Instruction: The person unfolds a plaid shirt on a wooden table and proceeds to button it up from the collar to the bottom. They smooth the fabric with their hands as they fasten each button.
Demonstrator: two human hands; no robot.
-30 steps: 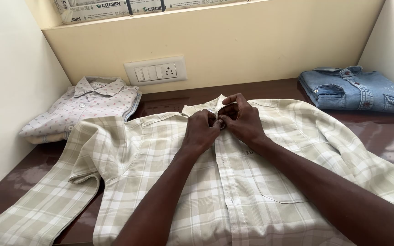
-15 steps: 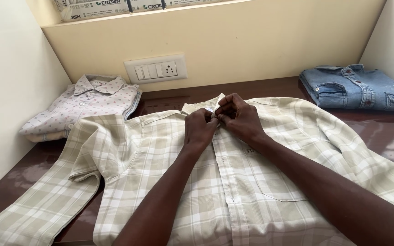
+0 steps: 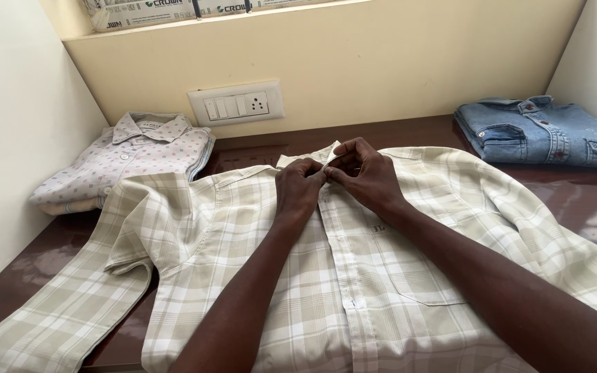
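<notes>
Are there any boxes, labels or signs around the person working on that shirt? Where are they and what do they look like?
Cartons: on the ledge along the top edge, pale boxes with dark print, only their lower parts showing.
Collar label: inside the collar of the folded dotted shirt at back left, small pale rectangle.
Pocket mark: small dark mark above the chest pocket of the checked shirt.

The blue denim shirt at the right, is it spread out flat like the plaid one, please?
No, the denim shirt lies folded by the wall, unlike the spread plaid shirt.
</notes>
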